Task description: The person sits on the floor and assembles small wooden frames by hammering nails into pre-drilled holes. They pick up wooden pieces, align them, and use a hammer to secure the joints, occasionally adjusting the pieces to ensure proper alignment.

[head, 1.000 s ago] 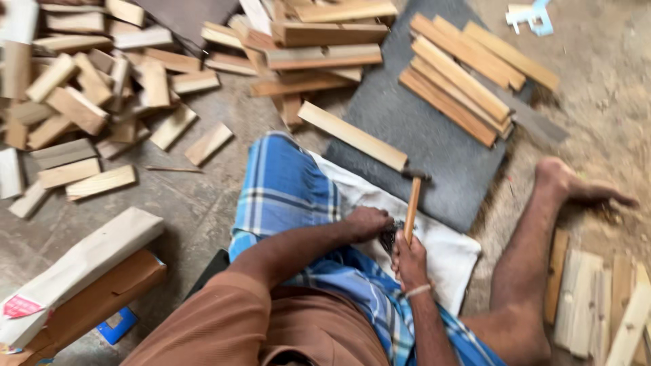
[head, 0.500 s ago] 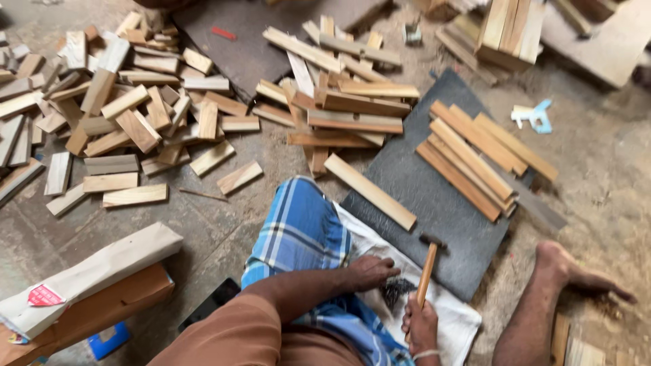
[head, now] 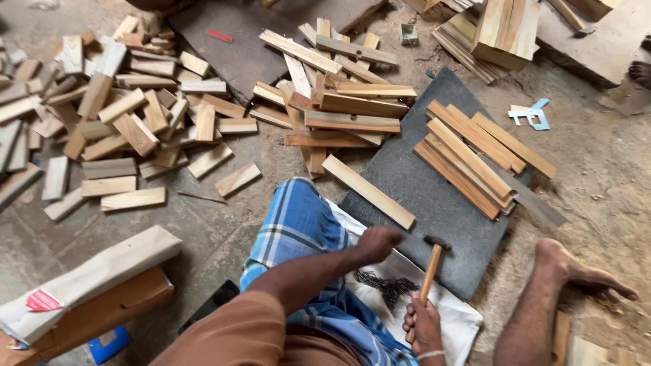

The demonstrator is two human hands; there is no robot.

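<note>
My right hand (head: 425, 324) grips the wooden handle of a hammer (head: 430, 272), whose head points up over the edge of a dark stone slab (head: 434, 203). Fingers curled, my left hand (head: 378, 242) hovers just above a heap of dark nails (head: 386, 285) that lies on a white cloth (head: 447, 312). I cannot tell whether it holds any nails. One light wooden strip (head: 368, 192) rests across the slab's near corner, close to my left hand. My knee is covered by blue checked cloth (head: 298, 230).
Stacked wooden strips (head: 475, 156) lie on the slab's far side. Loose wood pieces (head: 122, 129) and longer slats (head: 339, 102) cover the floor at left and centre. A paper-wrapped bundle (head: 81, 285) sits near left. My bare foot (head: 583, 274) is at right.
The view has tilted up and away, showing more of the floor. My left hand has shifted slightly left off the nails; the hammer stays upright in my right hand.
</note>
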